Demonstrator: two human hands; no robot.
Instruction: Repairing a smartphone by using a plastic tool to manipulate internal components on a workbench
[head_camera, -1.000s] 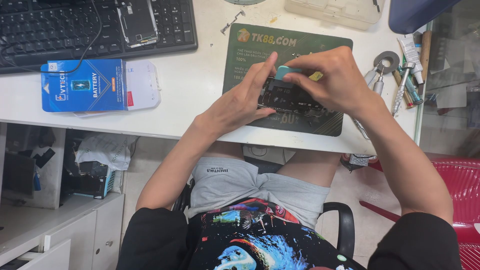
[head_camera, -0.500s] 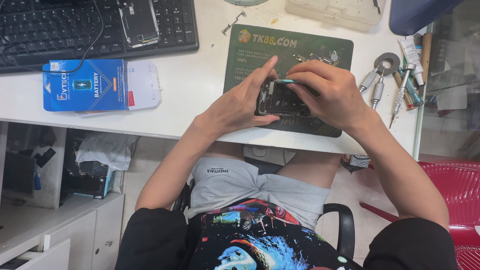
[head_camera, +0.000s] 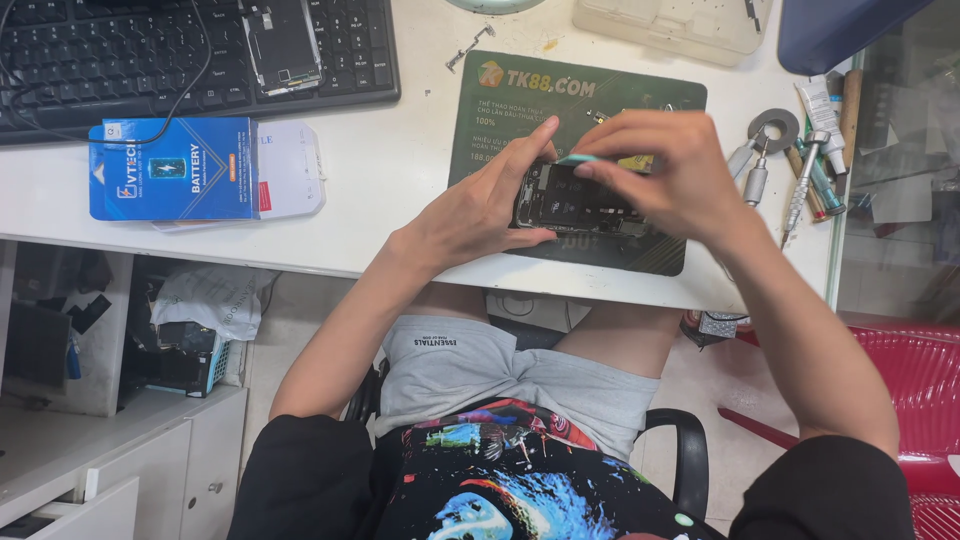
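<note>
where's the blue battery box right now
In the head view the blue battery box lies on the white desk, far left, just below the black keyboard.

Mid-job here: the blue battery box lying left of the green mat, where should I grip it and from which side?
Take the blue battery box by its long top and bottom edges, coming straight down from above. It lies flat on the white desk, partly over a clear plastic packet. The keyboard crowds its far edge, so lifting the near edge first is probably easier.

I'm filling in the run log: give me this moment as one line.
left hand: steadies opened phone | right hand: pinches teal tool over phone | phone on green mat | screwdrivers at right
</note>
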